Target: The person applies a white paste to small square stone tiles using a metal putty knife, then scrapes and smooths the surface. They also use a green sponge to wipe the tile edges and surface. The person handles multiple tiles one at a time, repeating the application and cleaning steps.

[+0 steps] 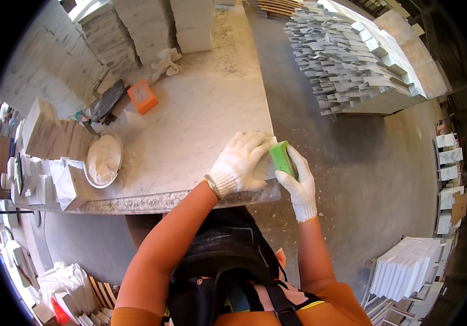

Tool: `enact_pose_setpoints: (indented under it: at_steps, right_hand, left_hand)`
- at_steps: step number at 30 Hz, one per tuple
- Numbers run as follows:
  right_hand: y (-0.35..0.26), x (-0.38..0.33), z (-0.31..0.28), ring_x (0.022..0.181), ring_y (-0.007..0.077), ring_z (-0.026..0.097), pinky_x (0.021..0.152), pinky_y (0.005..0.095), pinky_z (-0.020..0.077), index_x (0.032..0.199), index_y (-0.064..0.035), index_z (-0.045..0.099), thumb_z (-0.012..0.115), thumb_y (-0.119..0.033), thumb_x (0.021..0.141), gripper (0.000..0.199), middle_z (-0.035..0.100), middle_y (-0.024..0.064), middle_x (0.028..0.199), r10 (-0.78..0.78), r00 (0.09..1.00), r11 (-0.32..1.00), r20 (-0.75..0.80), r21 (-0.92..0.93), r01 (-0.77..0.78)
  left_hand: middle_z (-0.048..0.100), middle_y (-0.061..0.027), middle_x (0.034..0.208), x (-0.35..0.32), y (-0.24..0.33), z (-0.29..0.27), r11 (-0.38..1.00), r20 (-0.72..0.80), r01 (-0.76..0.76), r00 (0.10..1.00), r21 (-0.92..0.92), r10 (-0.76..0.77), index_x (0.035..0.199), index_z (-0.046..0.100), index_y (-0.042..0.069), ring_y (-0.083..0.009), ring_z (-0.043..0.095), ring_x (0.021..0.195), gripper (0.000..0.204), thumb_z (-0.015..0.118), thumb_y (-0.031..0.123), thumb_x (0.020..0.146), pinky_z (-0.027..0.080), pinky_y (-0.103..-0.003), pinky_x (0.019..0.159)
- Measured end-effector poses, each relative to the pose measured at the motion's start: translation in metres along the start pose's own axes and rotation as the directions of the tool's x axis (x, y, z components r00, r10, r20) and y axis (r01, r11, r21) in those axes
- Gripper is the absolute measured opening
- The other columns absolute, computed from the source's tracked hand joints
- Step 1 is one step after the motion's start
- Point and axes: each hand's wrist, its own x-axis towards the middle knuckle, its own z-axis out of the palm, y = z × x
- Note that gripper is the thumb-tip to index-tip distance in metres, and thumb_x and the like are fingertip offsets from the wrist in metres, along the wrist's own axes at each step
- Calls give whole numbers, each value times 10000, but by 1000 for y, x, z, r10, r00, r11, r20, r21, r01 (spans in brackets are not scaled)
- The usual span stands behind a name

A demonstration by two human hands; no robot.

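My left hand [241,162], in a white knit glove, lies with its fingers stretched out on a thin white tile [262,167] at the right edge of the stone-topped table [190,119]. Only part of the tile shows past the glove. My right hand [300,182], gloved the same way, is closed around a green sanding block [283,158]. The block is tilted and right beside the tile's outer edge. Whether the two touch, I cannot tell.
On the table's left stand a round metal pan [103,160] with pale paste, an orange box [142,97] and a crumpled white cloth [166,61]. Stone slabs [146,32] are stacked behind. A large pile of grey-white strips [347,65] stands across the floor at the right.
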Motion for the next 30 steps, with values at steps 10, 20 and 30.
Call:
enact_pose_setpoints:
  at_steps: [10,20,30]
  right_hand:
    - [-18,-14,4,1315,184,515,1105,321,401,1517,15,459,683,-205,935,662,555,94,1459,249,969,883,2,410,-228]
    - [-9,8,-4,1129,109,574,904,274,489,1512,-53,506,676,-330,958,643,608,37,1342,356,934,891,-19,309,-333]
    - [-41,51,82,1294,237,559,1097,354,427,1460,19,532,649,-335,1019,577,582,175,1444,-158,962,987,222,7,160]
  left_hand:
    - [519,-174,1441,-4,4,3,997,-12,19,1000,77,-19,1348,557,44,-394,469,1374,979,894,445,521,376,-528,1140]
    - [558,-171,1377,-7,4,4,989,-40,89,996,115,-85,1344,563,60,-396,513,1302,925,870,407,543,416,-511,1090]
    - [554,-221,1377,-114,20,-73,920,-301,369,900,133,-317,1391,550,52,-452,527,1266,982,896,343,520,421,-535,1065]
